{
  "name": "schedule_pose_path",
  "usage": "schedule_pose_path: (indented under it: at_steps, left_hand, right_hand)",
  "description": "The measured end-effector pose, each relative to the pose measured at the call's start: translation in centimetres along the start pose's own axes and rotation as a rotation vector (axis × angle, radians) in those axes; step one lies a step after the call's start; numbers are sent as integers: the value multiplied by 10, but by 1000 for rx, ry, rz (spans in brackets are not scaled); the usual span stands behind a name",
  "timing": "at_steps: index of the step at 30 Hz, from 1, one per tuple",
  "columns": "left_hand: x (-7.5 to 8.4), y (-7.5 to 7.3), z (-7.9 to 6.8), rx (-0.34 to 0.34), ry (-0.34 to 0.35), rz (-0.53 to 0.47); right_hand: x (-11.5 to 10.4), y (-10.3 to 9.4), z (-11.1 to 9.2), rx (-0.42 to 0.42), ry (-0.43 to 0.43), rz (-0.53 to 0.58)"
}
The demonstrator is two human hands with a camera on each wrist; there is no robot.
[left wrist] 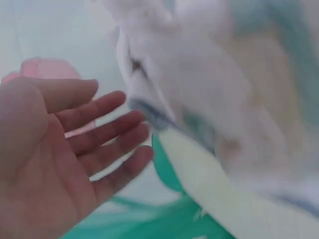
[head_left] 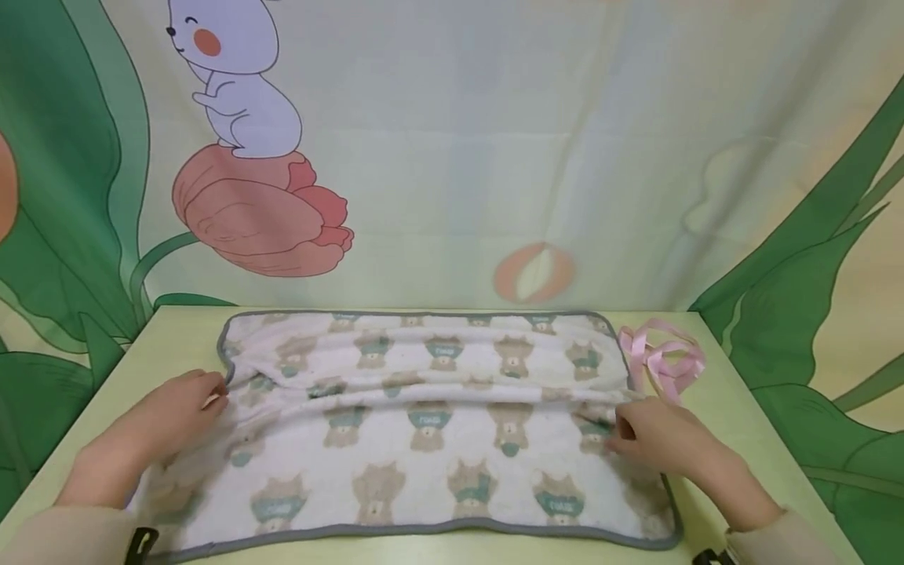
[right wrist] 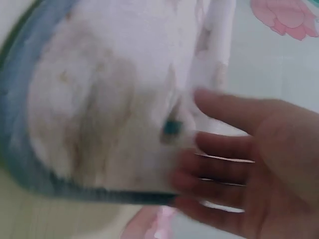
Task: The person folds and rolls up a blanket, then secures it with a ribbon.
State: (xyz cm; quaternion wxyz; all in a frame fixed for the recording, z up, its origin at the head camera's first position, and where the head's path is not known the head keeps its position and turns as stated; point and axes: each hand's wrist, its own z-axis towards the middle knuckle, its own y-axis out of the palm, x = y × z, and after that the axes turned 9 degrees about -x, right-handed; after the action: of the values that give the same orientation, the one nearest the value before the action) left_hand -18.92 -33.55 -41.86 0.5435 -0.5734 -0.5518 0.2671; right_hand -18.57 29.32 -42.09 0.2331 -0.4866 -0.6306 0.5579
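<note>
A white fleecy blanket point(head_left: 424, 490) with brown bears in green and a grey border lies spread across the table, a raised fold running crosswise through its middle. At its left edge is my left hand point(head_left: 173, 412), its fingers apart and holding nothing; the left wrist view shows the palm beside the blanket's grey edging point(left wrist: 149, 113). My right hand point(head_left: 657, 435) hovers at the blanket's right side, near the end of the fold. In the right wrist view its fingers point(right wrist: 224, 167) are extended and loosely spread at the fabric, blurred, without gripping it.
A loose heap of pink ribbon point(head_left: 667, 361) lies on the pale yellow table point(head_left: 734, 384), just past the blanket's right edge. Behind the table hangs a curtain point(head_left: 438, 157) printed with a rabbit, flowers and leaves.
</note>
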Motion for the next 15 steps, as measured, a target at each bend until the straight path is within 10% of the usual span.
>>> schedule_pose_path:
  at_steps: [5, 15]
  left_hand:
    - [12, 5, 25, -136, 16, -15]
    - [-9, 19, 3, -245, -38, -103]
  right_hand:
    - [-4, 7, 14, -29, 48, -83]
    - [-6, 16, -6, -165, 42, -105]
